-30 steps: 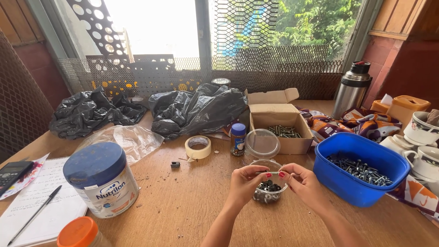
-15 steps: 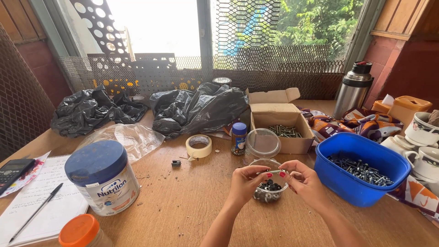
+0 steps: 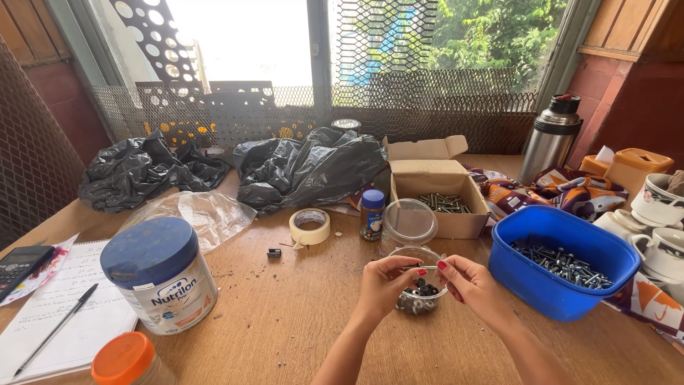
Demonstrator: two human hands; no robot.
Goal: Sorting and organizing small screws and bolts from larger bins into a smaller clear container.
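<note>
Hands unmoved: left hand (image 3: pixel 383 284) and right hand (image 3: pixel 472 284) pinching perhaps one screw (image 3: pixel 420 268), half-hiding clear cup (image 3: pixel 420 299).

The orange-lidded jar (image 3: pixel 127 360) at the table's (image 3: pixel 299 335) near left edge is cut off by the picture's bottom, and the white cups (image 3: pixel 659 214) at the right edge run out of view. Both hands, left hand (image 3: pixel 381 285) and right hand (image 3: pixel 474 285), hide much of the small clear container (image 3: pixel 420 296). The thin piece (image 3: pixel 422 268) pinched between them is too small to tell.

blue-lidded white tin (image 3: pixel 162 284) left, open cardboard box (image 3: pixel 436 191)
</note>
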